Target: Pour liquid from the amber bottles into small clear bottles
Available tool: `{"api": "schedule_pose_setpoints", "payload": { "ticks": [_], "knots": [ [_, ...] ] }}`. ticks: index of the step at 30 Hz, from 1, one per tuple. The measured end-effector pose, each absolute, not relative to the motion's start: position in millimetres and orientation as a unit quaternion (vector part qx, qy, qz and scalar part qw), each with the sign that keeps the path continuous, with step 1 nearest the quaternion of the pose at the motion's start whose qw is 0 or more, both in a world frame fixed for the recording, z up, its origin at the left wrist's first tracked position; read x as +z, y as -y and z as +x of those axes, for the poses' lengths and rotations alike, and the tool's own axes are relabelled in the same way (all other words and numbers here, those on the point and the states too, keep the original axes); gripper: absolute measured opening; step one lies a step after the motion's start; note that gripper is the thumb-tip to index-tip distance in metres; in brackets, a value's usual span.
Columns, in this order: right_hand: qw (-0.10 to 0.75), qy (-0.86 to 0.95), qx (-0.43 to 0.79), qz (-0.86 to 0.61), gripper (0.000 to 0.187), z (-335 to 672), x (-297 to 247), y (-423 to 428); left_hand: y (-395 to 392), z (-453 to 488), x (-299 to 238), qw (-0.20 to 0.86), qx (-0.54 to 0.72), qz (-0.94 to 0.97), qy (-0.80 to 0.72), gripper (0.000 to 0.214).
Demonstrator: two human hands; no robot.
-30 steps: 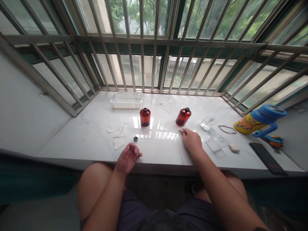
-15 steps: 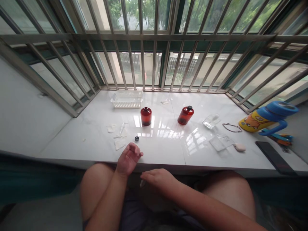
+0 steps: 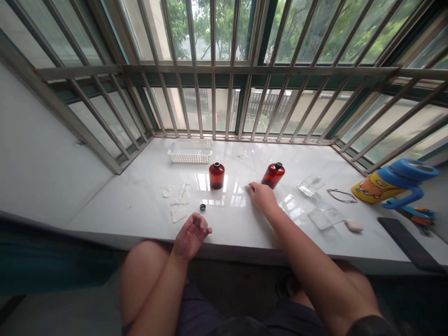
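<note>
My left hand (image 3: pixel 191 237) is at the front edge of the white sill, palm turned up and fingers loosely curled apart, with nothing in it. Just beyond its fingertips lies a small black cap (image 3: pixel 202 207). Behind the cap stands an uncapped red-brown bottle (image 3: pixel 216 176) with dark liquid low inside. My right hand (image 3: pixel 263 196) reaches over the sill with its fingers closed; whatever is in them, if anything, is hidden. It partly covers the base of a second red-brown bottle (image 3: pixel 273 174), which wears a black cap. I cannot tell whether the hand touches that bottle.
A white perforated basket (image 3: pixel 191 158) sits at the back left. Crumpled tissue pieces (image 3: pixel 179 212) lie left of the cap. To the right are a clear plastic box (image 3: pixel 310 185), a clear lid (image 3: pixel 324 218), a cord loop, a blue-yellow water bottle (image 3: pixel 373 188) and a phone (image 3: pixel 408 242).
My right hand has moved from below the sill's edge, where a small clear item showed at its fingers, up and right beside the capped bottle. My left hand holds its pose.
</note>
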State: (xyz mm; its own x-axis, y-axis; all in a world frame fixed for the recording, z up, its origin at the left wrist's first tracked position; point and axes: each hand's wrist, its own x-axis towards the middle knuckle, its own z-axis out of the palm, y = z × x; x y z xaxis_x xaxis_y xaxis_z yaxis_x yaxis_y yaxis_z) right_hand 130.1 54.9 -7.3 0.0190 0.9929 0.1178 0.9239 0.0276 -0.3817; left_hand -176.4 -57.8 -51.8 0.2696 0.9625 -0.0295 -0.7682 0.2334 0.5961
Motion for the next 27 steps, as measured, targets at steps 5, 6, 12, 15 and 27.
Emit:
{"api": "schedule_pose_setpoints", "payload": {
  "ticks": [5, 6, 12, 15, 27],
  "knots": [
    [0.166, 0.792, 0.136, -0.571, 0.033, 54, -29, -15, 58, -177, -53, 0.756, 0.572, 0.245, -0.200, 0.017],
    [0.164, 0.811, 0.146, -0.543, 0.032, 40, -35, 2, 58, -177, -53, 0.756, 0.574, 0.243, -0.200, 0.017],
    [0.216, 0.880, 0.183, -0.380, 0.049, 21, -67, 115, 58, -181, -52, 0.755, 0.602, 0.182, -0.186, 0.021],
    [0.264, 0.857, 0.231, -0.376, 0.048, 50, -61, 144, 57, -182, -52, 0.758, 0.604, 0.166, -0.183, 0.024],
    [0.174, 0.605, -0.062, -0.774, 0.036, 256, -34, 83, 58, -179, -47, 0.758, 0.586, 0.207, -0.199, 0.024]
  ]
}}
